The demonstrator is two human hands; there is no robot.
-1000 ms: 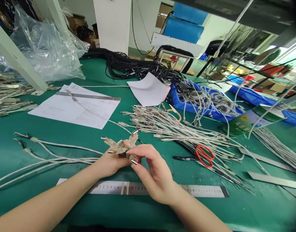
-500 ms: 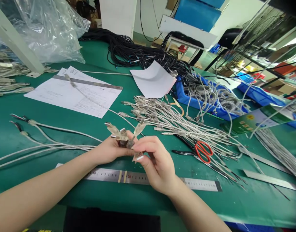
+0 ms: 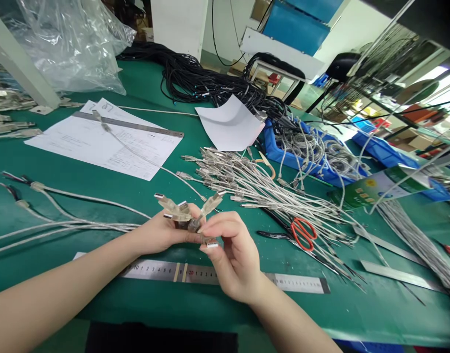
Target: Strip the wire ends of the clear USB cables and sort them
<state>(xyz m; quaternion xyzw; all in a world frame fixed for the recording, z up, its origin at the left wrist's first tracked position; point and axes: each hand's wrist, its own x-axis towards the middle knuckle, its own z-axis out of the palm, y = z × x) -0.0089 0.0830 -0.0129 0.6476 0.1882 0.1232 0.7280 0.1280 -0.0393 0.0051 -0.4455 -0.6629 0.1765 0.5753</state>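
My left hand [image 3: 161, 230] is closed around several grey-white USB cables [image 3: 100, 226], whose clear-bodied plugs [image 3: 179, 210] fan out above the fist. The cables trail left across the table to stripped ends with dark wires. Between the thumb and fingers of my right hand [image 3: 236, 255] is one USB plug [image 3: 211, 242], its metal end facing me. Both hands nearly meet above a steel ruler [image 3: 159, 268] that lies along the table. Two light bands cross this ruler near its middle.
To the right lie a heap of USB cables [image 3: 269, 184] and red-handled scissors [image 3: 303, 234]. Printed papers [image 3: 137, 157] carry another ruler [image 3: 129, 123]. Behind are black cables [image 3: 195, 73], a blue tray [image 3: 298, 158] of coiled cables, and a plastic bag [image 3: 74, 44] at the left.
The view has shifted slightly, so the table things sit a little further left. Both hands keep their hold, and the plugs in the left fist have turned slightly.
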